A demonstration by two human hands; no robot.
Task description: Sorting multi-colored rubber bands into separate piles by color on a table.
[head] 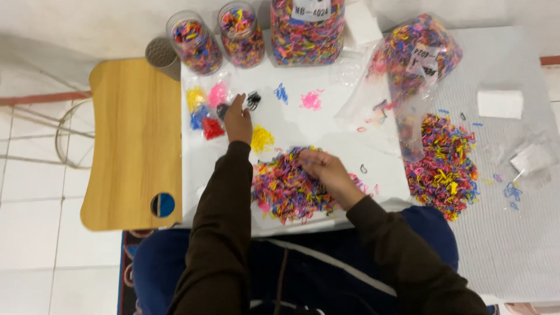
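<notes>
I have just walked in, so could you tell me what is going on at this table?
A person sits at a white board. The left hand reaches to a small black band cluster beside little colour piles. The right hand picks in the mixed pile of tiny elastic bands. Filled jars stand behind.

wooden lap table (pixel 131 146), three filled jars (pixel 240 34), white box (pixel 500 103)

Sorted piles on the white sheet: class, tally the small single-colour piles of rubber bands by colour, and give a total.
Yellow piles: 2
Pink piles: 2
Blue piles: 2
Red pile: 1
Black pile: 1
Total: 8
</notes>
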